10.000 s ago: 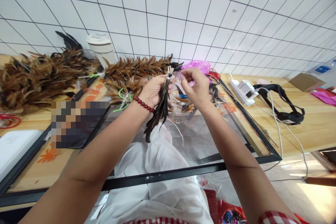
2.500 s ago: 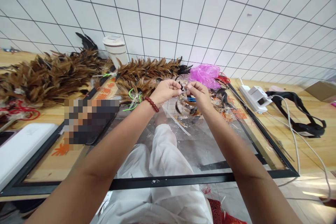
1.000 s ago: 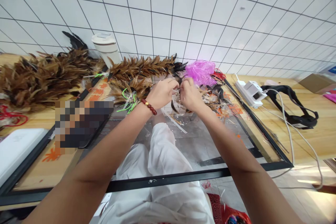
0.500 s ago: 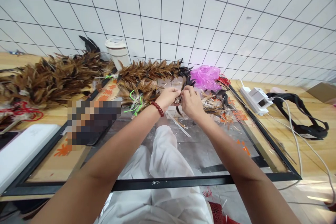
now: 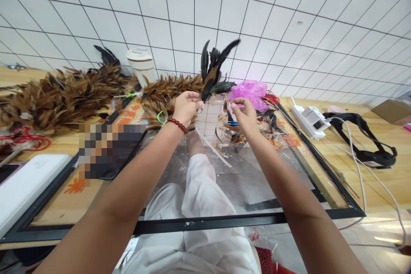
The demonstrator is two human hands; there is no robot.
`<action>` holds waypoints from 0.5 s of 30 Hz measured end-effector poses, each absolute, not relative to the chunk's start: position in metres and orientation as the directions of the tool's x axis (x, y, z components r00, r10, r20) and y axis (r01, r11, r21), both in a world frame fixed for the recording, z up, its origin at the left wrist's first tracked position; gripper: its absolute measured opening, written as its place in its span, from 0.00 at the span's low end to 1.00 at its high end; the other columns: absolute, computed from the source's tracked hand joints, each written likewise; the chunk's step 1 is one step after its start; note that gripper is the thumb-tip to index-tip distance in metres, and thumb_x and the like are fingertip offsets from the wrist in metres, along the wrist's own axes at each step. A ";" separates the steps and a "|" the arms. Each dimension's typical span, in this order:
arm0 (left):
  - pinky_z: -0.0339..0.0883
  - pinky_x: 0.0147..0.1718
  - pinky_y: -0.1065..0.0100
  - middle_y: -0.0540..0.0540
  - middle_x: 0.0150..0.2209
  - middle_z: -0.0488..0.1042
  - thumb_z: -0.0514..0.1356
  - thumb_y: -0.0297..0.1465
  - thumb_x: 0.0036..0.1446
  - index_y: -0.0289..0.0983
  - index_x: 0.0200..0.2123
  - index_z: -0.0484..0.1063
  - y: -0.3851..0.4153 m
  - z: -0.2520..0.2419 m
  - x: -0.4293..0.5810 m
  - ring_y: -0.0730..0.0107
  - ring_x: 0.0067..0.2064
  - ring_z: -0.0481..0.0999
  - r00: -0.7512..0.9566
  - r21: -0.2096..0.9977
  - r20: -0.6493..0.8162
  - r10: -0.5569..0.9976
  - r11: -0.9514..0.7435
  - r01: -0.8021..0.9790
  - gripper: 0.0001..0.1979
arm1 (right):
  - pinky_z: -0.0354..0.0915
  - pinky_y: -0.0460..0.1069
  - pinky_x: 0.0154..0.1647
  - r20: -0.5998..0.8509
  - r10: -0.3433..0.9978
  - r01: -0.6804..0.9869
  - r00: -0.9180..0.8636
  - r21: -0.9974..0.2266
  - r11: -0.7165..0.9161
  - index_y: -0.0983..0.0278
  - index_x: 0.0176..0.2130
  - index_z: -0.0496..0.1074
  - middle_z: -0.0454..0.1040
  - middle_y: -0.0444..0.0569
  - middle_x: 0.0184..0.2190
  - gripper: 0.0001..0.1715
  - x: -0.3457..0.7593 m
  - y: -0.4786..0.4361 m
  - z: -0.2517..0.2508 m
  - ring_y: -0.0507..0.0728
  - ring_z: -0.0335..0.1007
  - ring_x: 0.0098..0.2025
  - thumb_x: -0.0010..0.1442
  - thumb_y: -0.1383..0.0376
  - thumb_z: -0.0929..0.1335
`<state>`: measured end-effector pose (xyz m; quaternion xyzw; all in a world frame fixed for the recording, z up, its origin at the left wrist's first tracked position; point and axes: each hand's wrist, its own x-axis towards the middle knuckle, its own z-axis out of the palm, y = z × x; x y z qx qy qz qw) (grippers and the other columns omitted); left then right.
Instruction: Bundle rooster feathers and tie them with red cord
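Observation:
My left hand [image 5: 185, 108], with a red bead bracelet on its wrist, is closed on the base of a small bundle of dark feathers [image 5: 212, 67]. The bundle stands upright, tips fanned above the hand against the tiled wall. My right hand [image 5: 244, 114] is a short way to the right of it, fingers curled with thumb and forefinger pinched; what they hold, if anything, is too small to see. Both hands hover over the far part of a glass tabletop [image 5: 244, 180], above loose feather scraps [image 5: 239, 135].
Brown feather strings [image 5: 175, 90] and a large brown feather heap [image 5: 61, 94] lie at the back and left. A white cup [image 5: 141, 65], pink plastic bag [image 5: 249, 93], power strip [image 5: 311, 120], black strap [image 5: 369, 137] and white box [image 5: 28, 182] stand around.
Half a second ago both hands were pressed together low over the scraps. Now the left hand has lifted the dark feather bundle upright and the right hand has drawn away to the right.

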<state>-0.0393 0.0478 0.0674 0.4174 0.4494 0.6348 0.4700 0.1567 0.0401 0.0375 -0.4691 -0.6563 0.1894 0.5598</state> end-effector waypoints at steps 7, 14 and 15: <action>0.70 0.24 0.68 0.51 0.26 0.68 0.63 0.18 0.33 0.33 0.30 0.67 0.055 0.077 -0.060 0.74 0.26 0.70 -0.277 0.966 0.156 0.948 -0.205 -0.156 0.16 | 0.61 0.46 0.30 0.548 0.826 0.277 0.131 -0.820 0.500 0.63 0.37 0.68 0.68 0.42 0.28 0.10 0.170 0.032 0.078 0.49 0.62 0.27 0.55 0.60 0.67; 0.71 0.25 0.69 0.48 0.31 0.68 0.62 0.19 0.36 0.33 0.31 0.68 0.047 0.091 -0.062 0.74 0.28 0.71 -0.300 0.957 0.255 0.919 -0.285 -0.061 0.14 | 0.61 0.47 0.32 0.371 0.864 0.544 -0.341 -0.671 0.503 0.65 0.32 0.72 0.72 0.45 0.27 0.06 0.149 0.002 0.086 0.51 0.66 0.29 0.56 0.65 0.67; 0.71 0.25 0.70 0.49 0.31 0.69 0.62 0.19 0.37 0.33 0.31 0.68 0.045 0.093 -0.063 0.74 0.28 0.71 -0.303 0.954 0.273 0.913 -0.299 -0.040 0.14 | 0.61 0.47 0.33 0.315 0.855 0.604 -0.411 -0.609 0.514 0.65 0.33 0.73 0.73 0.46 0.28 0.06 0.140 -0.003 0.079 0.52 0.67 0.30 0.56 0.64 0.68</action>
